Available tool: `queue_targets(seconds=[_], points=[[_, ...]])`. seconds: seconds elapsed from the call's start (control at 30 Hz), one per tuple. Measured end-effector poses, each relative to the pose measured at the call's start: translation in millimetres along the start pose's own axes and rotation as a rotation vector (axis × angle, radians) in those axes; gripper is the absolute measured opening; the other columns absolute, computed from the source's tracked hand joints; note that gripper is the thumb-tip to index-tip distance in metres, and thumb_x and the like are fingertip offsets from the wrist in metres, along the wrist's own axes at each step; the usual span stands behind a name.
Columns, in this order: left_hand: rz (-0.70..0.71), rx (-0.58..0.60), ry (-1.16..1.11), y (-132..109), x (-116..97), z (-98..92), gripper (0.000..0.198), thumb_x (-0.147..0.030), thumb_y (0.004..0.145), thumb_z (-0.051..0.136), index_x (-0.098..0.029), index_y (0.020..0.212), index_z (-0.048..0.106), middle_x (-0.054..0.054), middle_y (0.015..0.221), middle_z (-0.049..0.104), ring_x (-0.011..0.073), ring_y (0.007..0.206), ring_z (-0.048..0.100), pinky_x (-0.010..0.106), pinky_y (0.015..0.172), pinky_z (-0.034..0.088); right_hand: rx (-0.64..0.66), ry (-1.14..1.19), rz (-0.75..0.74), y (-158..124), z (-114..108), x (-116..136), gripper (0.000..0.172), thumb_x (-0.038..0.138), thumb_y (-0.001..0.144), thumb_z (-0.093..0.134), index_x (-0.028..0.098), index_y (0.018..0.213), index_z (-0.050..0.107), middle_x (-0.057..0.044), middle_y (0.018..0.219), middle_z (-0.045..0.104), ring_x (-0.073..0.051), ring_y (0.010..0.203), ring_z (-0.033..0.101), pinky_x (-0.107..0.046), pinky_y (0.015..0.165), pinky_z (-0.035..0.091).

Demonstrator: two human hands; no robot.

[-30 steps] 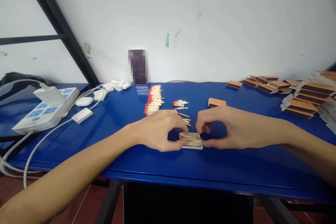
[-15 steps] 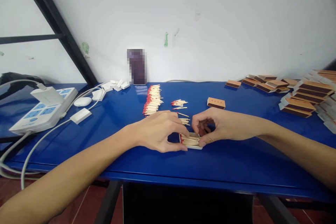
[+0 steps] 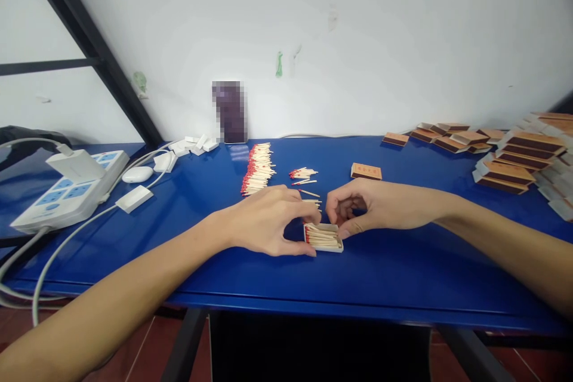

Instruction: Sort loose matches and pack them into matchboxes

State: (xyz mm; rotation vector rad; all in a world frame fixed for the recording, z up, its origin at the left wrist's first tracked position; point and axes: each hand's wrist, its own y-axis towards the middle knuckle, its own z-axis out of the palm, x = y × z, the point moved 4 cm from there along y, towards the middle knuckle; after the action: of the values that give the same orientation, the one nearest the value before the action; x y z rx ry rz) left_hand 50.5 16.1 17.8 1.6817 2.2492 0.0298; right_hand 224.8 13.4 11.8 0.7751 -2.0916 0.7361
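A white matchbox tray lies on the blue table, partly filled with red-tipped matches laid lengthwise. My left hand grips its left end, thumb at the front and index finger at the back. At the tray's right back corner, my right hand pinches with thumb and curled fingers. Behind my left hand a few loose matches are partly hidden. A small bunch of matches lies farther back, and a long row of matches spreads to its left.
An orange matchbox sleeve lies behind my right hand. More sleeves are stacked at the right. White trays lie at the back left, near a power strip with cables. A blurred phone-like object leans on the wall.
My fingers have lifted off the matches toward the tray's edges, so more of the matches shows. The tray stays in nearly the same spot; the whole view has shifted slightly.
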Motion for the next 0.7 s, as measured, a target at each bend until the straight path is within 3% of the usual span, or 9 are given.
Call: queue_targets(seconds=[0.5,0.7], points=[[-0.048,-0.020,-0.042,-0.1,4.2,1.4,0.041,-0.058,0.077,0.070,-0.019,0.089,0.068,0.001,0.076,0.066,0.0161,0.073,0.059,0.029,0.073,0.040,-0.071,-0.069,-0.059,2.3,6.7,2.6,0.029,0.047,0.089,0.058,0.019,0.084,0.060,0.002,0.070,0.056,-0.011,0.062,0.048,-0.025,0.056,0.038],[-0.018,-0.038,-0.007,0.5,-2.8,1.7,0.027,-0.045,0.078,0.069,-0.019,0.084,0.064,0.002,0.078,0.063,0.0185,0.082,0.054,0.031,0.074,0.039,-0.133,-0.199,-0.113,1.3,18.4,11.7,0.029,0.048,0.085,0.063,0.020,0.088,0.059,0.005,0.065,0.046,-0.010,0.056,0.039,-0.025,0.051,0.031]])
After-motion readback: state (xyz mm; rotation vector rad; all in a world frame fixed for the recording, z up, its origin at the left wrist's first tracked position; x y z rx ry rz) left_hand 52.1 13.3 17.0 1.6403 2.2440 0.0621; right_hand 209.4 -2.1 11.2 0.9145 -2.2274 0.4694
